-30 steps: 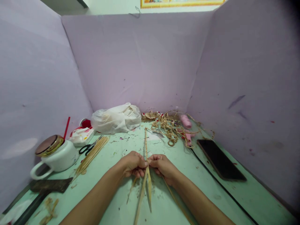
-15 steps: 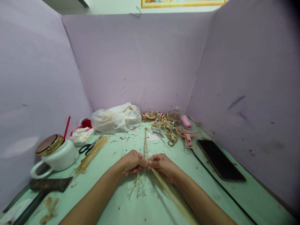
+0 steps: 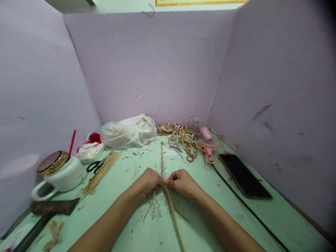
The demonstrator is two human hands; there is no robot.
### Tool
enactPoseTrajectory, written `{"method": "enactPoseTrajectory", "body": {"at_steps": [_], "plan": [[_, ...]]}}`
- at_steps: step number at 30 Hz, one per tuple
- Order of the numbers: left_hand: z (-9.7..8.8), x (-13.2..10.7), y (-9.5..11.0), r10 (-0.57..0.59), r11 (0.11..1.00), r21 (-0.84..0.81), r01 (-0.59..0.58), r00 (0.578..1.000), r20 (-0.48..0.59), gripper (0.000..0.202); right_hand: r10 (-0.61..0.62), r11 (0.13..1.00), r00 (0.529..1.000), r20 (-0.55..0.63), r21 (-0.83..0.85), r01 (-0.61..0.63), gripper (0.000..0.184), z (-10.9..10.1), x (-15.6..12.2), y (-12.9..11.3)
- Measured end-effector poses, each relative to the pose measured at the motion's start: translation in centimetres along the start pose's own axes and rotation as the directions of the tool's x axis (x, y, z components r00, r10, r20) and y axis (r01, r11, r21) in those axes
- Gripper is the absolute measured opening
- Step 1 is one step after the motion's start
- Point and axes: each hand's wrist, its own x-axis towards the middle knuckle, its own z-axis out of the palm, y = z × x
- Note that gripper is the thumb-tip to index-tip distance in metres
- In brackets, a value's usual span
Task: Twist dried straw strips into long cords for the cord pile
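My left hand (image 3: 149, 182) and my right hand (image 3: 181, 182) meet knuckle to knuckle over the green table (image 3: 131, 224), each with fingers closed in a pinch. Between them they grip a thin braided straw cord (image 3: 162, 159) that runs straight away from me toward the back. Loose straw strands (image 3: 173, 217) trail from the pinch point toward me, one short one under the left hand and a long one down the middle.
On the left stand a white mug with a gold lid (image 3: 59, 171), scissors (image 3: 96, 164), a bundle of straw sticks (image 3: 101, 172) and a dark cleaver (image 3: 52, 207). A white plastic bag (image 3: 128, 131), tangled braids (image 3: 187, 141) and pink thread (image 3: 206, 134) lie at the back. A phone (image 3: 244, 175) lies right. Purple panels enclose the table.
The loose strands under my hands have swung from spread out, to the right, then back toward the middle. Both hands stay pinched at the same spot on the cord.
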Motion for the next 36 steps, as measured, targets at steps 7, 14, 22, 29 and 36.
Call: {"method": "enactPoseTrajectory", "body": {"at_steps": [7, 14, 22, 29, 36], "plan": [[1.0, -0.4, 0.1, -0.067, 0.997, -0.033, 0.063, 0.990, -0.128, 0.019, 0.035, 0.984, 0.999, -0.022, -0.175, -0.038, 0.012, 0.4, -1.6, -1.4], [0.6, -0.8, -1.0, -0.078, 0.983, -0.175, 0.050, 0.985, -0.156, 0.019, -0.208, 0.904, 0.972, -0.114, -0.401, 0.146, 0.015, 1.8, -3.1, -2.2], [0.0, -0.4, -2.5, 0.089, 0.983, -0.152, -0.104, 0.991, -0.104, 0.010, -0.332, 0.822, 0.943, -0.030, -0.500, 0.273, 0.021, 1.9, -3.8, -2.2], [0.0, -0.6, -2.3, 0.094, 0.988, -0.108, -0.110, 0.986, -0.138, 0.008, -0.141, 0.990, 0.989, -0.039, 0.006, 0.142, 0.009, 0.1, -1.4, -1.3], [0.3, -0.3, -2.6, 0.117, 0.979, -0.149, -0.136, 0.985, -0.128, 0.014, -0.032, 0.906, 0.987, 0.156, 0.422, -0.038, 0.005, 2.1, -1.5, -1.4]]}}
